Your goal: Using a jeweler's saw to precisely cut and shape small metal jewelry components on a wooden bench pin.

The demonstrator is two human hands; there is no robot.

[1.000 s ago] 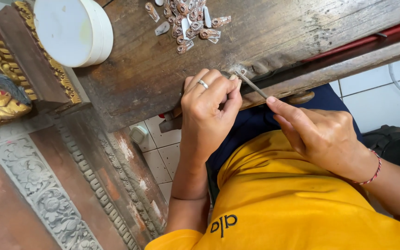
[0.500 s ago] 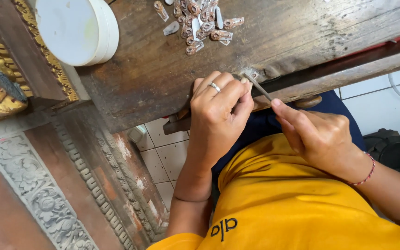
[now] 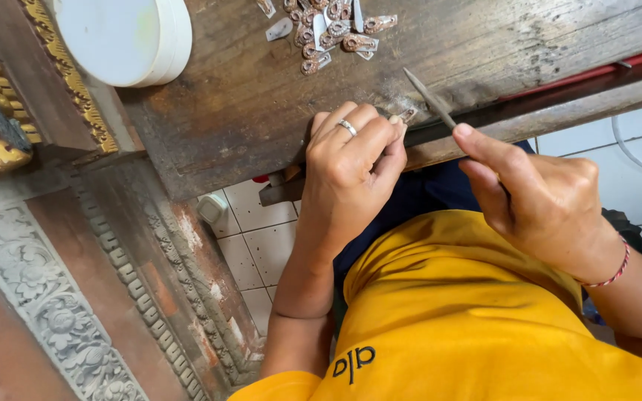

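Note:
My left hand (image 3: 351, 171), with a ring on one finger, pinches a small metal piece (image 3: 408, 115) against the near edge of the worn wooden bench (image 3: 224, 104). My right hand (image 3: 536, 197) grips a thin metal file (image 3: 429, 96), whose tip points up and left over the bench, just above the small piece. A red string bracelet sits on my right wrist. A heap of several small metal pieces (image 3: 328, 33) lies farther back on the bench.
A round white lidded container (image 3: 124, 37) stands at the bench's far left. Carved gilded and grey stone ornament (image 3: 9, 148) runs along the left. White floor tiles (image 3: 254, 238) show below the bench. My yellow shirt (image 3: 469, 327) fills the bottom right.
The view has shifted slightly. The file has slid forward so more of its blade shows past the small piece. My left hand keeps its pinch at the bench edge.

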